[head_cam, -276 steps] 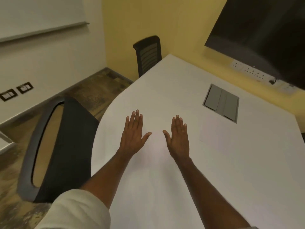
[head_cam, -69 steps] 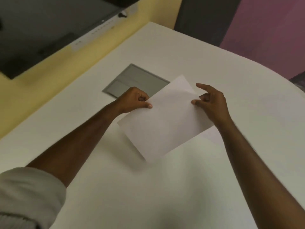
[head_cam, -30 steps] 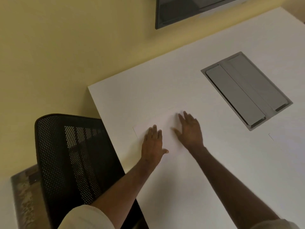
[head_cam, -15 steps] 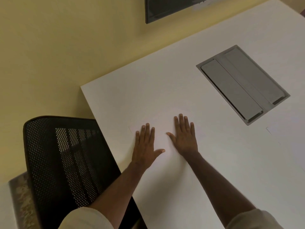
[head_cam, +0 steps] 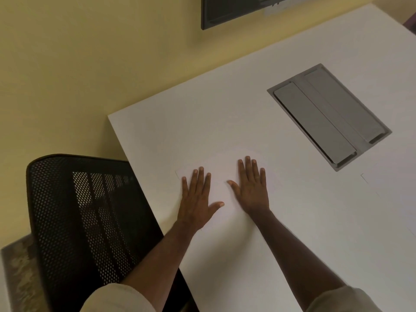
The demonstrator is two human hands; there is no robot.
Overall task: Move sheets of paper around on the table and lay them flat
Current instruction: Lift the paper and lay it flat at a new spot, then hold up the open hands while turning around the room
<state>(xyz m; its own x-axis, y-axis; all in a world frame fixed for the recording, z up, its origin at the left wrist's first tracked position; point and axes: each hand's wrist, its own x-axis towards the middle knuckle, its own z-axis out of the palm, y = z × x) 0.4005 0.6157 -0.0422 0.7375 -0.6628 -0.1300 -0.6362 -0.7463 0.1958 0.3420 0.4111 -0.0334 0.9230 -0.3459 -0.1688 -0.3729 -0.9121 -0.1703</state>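
A white sheet of paper lies flat on the white table, near its left corner, and is hard to tell from the tabletop. My left hand rests palm down on the sheet's left part, fingers spread. My right hand rests palm down on its right part, fingers apart too. Neither hand grips anything. A second white sheet lies flat at the right edge of the view, only its faint corner outline showing.
A grey cable hatch is set into the tabletop beyond my right hand. A black mesh chair stands against the table's left edge. A dark screen hangs on the yellow wall behind the table.
Earlier both hands held a sheet in the air; it now lies on the table near the corner. Over the last second my palms have slid slightly apart, pressing on it.
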